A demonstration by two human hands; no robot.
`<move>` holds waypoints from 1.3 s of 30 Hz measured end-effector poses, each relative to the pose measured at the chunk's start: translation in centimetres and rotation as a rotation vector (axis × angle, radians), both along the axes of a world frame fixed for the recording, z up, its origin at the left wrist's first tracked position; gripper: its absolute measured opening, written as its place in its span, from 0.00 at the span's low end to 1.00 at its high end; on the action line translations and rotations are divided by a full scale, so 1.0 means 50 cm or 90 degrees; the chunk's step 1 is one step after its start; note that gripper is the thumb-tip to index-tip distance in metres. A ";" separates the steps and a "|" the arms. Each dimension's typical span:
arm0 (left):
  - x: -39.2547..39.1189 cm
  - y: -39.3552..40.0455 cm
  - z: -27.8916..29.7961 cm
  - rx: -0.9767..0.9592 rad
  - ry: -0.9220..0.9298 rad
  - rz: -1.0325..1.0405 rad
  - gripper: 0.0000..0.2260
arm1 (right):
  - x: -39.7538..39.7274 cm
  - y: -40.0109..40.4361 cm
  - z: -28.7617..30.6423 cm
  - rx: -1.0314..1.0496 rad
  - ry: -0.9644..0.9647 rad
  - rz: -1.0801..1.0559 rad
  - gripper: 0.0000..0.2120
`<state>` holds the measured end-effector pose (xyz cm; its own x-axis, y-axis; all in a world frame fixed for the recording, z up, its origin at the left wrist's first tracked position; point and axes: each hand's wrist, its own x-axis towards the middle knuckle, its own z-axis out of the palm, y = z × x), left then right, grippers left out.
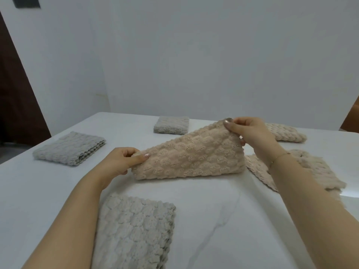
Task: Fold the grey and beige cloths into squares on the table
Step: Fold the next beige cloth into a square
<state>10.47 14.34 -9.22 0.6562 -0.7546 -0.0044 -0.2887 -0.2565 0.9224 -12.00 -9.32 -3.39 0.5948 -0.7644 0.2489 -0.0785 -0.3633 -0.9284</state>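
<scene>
Now both hands pinch the beige cloth [191, 156], left hand [124, 162] low, right hand [246, 131] lifting its corner above the worktop [223, 220]; uneven corners could leave this fold crooked.

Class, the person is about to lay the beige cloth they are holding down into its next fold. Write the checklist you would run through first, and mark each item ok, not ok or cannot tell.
1. Left hand grips a corner of the held beige cloth: ok.
2. Right hand pinches the raised corner: ok.
3. The two held corners are level: not ok, the right one is higher.
4. The cloth's lower fold rests on the white table: ok.
5. Landing spot in front of the cloth is bare: ok; the nearest grey folded cloth lies closer to the person, apart from it.
6. The layers' edges are aligned: cannot tell, the far side is hidden.
</scene>
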 end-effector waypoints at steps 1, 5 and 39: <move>0.001 0.001 -0.003 -0.006 -0.008 0.021 0.12 | 0.002 0.003 -0.001 -0.003 -0.003 -0.014 0.09; 0.000 -0.004 -0.005 -0.047 0.005 0.087 0.11 | -0.009 -0.010 -0.016 -0.077 0.073 -0.089 0.14; -0.089 -0.018 0.173 -0.339 -0.163 0.111 0.13 | -0.087 0.003 0.087 0.041 -0.366 0.066 0.05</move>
<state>6.02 13.45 -0.55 0.7004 -0.4910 0.5181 -0.5139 0.1568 0.8434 -16.35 -9.19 0.94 0.4507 -0.7338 0.5083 0.4765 -0.2837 -0.8321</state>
